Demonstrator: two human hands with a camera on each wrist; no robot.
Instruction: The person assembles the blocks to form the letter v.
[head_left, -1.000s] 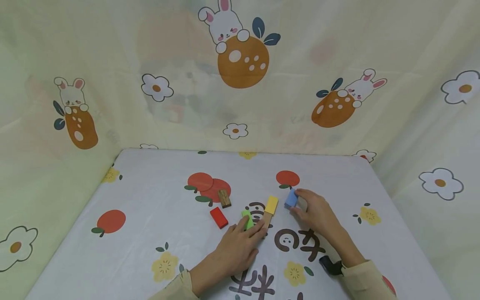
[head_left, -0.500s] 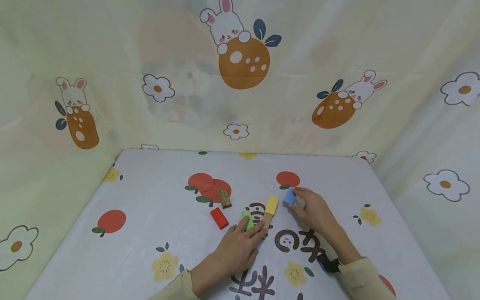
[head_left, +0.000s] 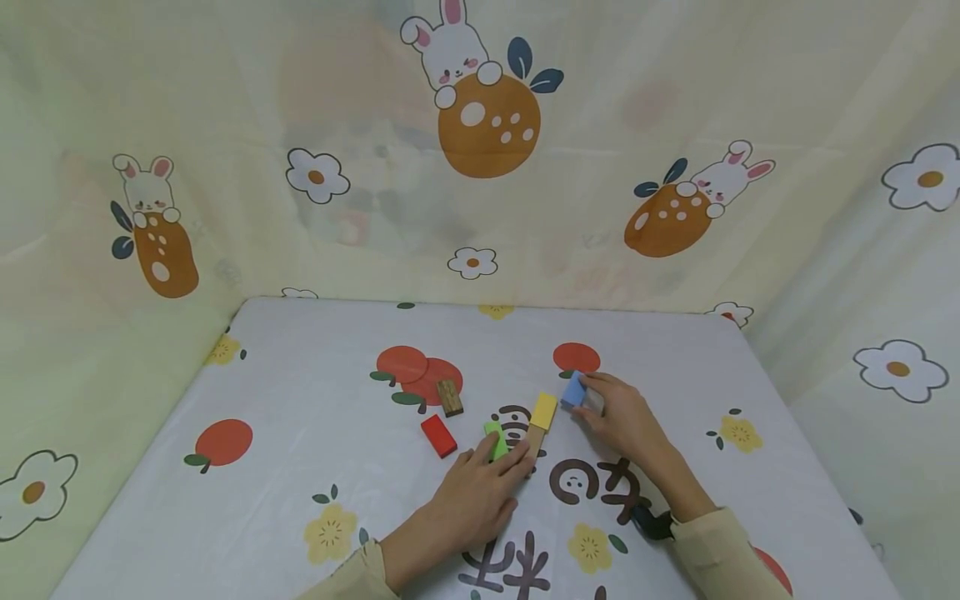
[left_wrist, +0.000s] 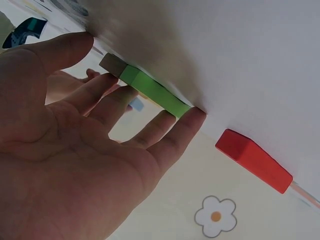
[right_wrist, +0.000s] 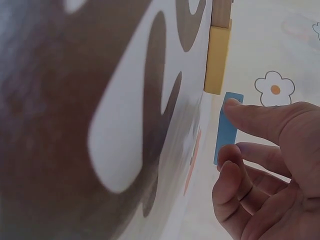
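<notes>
My left hand (head_left: 472, 496) rests on the table with spread fingertips touching a green block (head_left: 493, 428) and the light wooden block (head_left: 535, 438) beside it. In the left wrist view, the green block (left_wrist: 155, 90) lies along the fingertips. A yellow block (head_left: 543, 410) sits end to end with the light wooden block. My right hand (head_left: 628, 421) pinches a blue block (head_left: 573, 390) between thumb and fingers, just right of the yellow block. The right wrist view shows a gap between the blue block (right_wrist: 227, 127) and the yellow block (right_wrist: 217, 60).
A red block (head_left: 438, 436) and a dark wood-grained block (head_left: 450, 397) lie left of the green block. The table (head_left: 315, 417) has a printed white cloth. Patterned curtains (head_left: 360, 233) stand behind it and at both sides.
My right hand has slid a little to the left with the blue block, bringing it nearer to the yellow block. The left hand and the other blocks have stayed put.
</notes>
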